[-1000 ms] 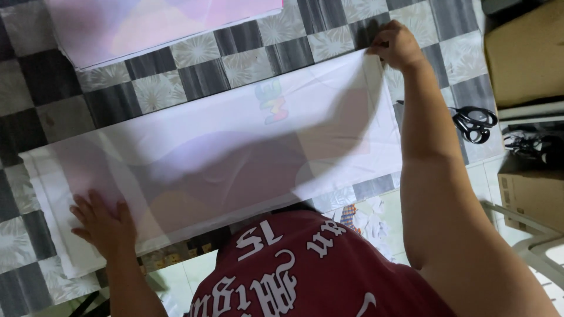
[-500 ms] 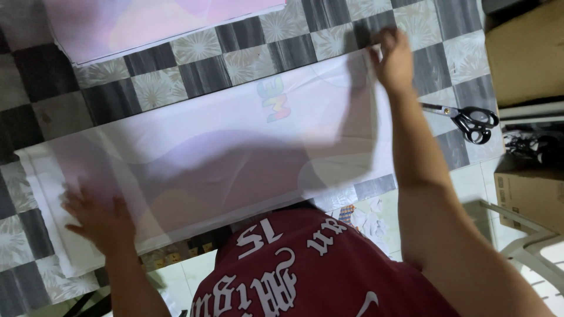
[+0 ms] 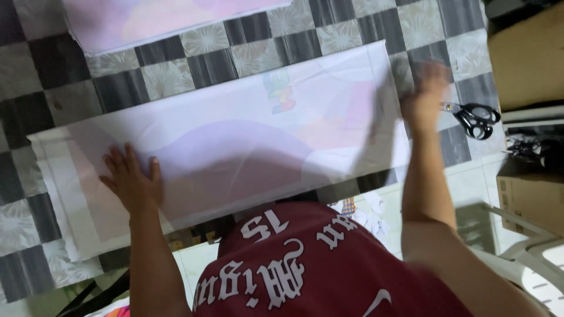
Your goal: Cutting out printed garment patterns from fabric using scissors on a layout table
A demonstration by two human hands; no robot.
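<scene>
White fabric sheet [image 3: 235, 147] is laid flat on the checkered table [image 3: 211, 64], left hand [image 3: 132, 182] pressing it with fingers splayed, right hand [image 3: 426, 97] blurry by the far edge, grip unclear; smoothing stage I'd guess, scissors [image 3: 476, 117] just past its fingers.

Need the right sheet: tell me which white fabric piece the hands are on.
The large near sheet, with the left hand flat on it; the other fabric piece lies untouched at the table's far edge.

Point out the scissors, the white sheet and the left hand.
scissors [image 3: 474, 119], head view, on the black handles.
white sheet [image 3: 247, 141], head view, on its flat middle area.
left hand [image 3: 132, 182], head view, on the back of the hand pressed flat on the sheet.
</scene>
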